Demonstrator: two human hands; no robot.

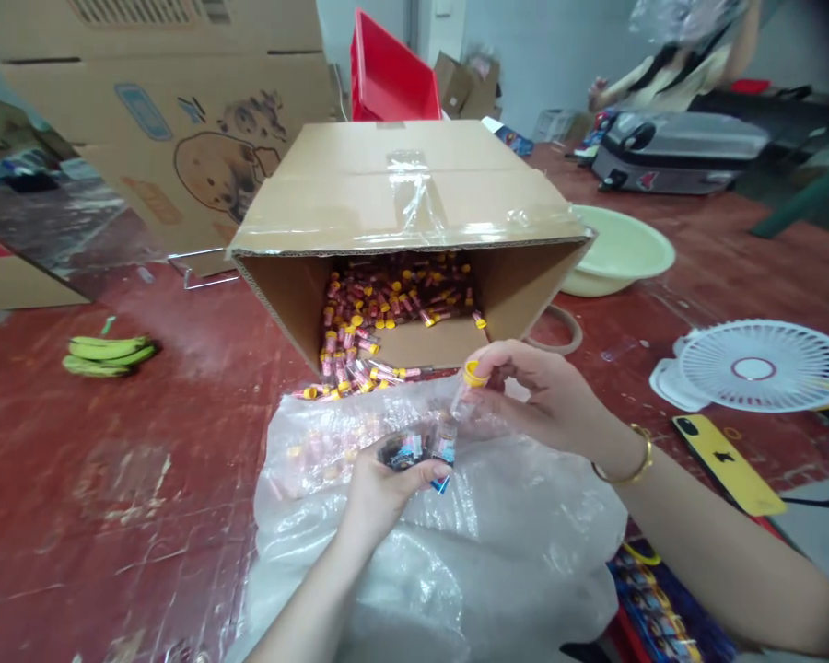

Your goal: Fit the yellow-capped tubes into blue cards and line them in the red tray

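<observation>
My left hand (pixel 387 483) is closed around a small clear tube (pixel 445 440) with a printed label, and some dark printed packets (pixel 405 449) sit in the same grip. Just above it, my right hand (pixel 535 396) pinches a yellow cap (pixel 474 373) with a clear, slim part hanging below it, near the tube's top. Under both hands spreads a translucent plastic bag (pixel 511 543). Beyond it a cardboard box (pixel 484 175) lies on its side, its opening facing me. Many small pink tubes with yellow caps (pixel 387 299) are piled inside and spill out at the front.
At right are a pale green basin (pixel 618 253), a white fan (pixel 753 368), a yellow phone (pixel 729 465) and a tape roll (pixel 556 330). Bananas (pixel 107 354) lie left. A big printed carton (pixel 158 120), red crate (pixel 393 78) and grey suitcase (pixel 677 152) stand behind; another person (pixel 683 83) sits back right.
</observation>
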